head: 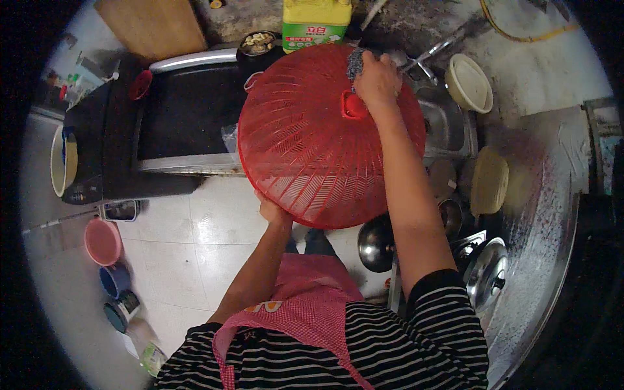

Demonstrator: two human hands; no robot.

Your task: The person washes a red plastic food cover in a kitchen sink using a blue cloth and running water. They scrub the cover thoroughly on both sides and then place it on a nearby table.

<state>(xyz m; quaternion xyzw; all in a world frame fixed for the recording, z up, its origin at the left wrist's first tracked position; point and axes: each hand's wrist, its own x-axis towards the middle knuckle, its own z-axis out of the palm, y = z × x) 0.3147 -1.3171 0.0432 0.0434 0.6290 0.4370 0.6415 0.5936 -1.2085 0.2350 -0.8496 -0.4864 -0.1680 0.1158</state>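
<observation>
A large red plastic mesh dome cover (302, 136), with a small red knob (355, 105) on top, is tilted in front of me. My left hand (273, 209) grips its lower left rim, the fingers partly hidden beneath it. Near the knob, my right hand (378, 80) holds a grey scouring pad (356, 66) against the mesh at the cover's upper right. Behind the cover shows part of a stainless steel sink (446, 122) with a metal faucet (429, 68).
A yellow detergent jug (317, 24) stands behind the cover, beside a dark pot of pale pieces (257, 44). Cream bowls (469, 83) sit right of the sink. Below right are a dark wok (375, 243) and a steel lid (487, 275). Pink (102, 241) and blue (115, 280) buckets stand left.
</observation>
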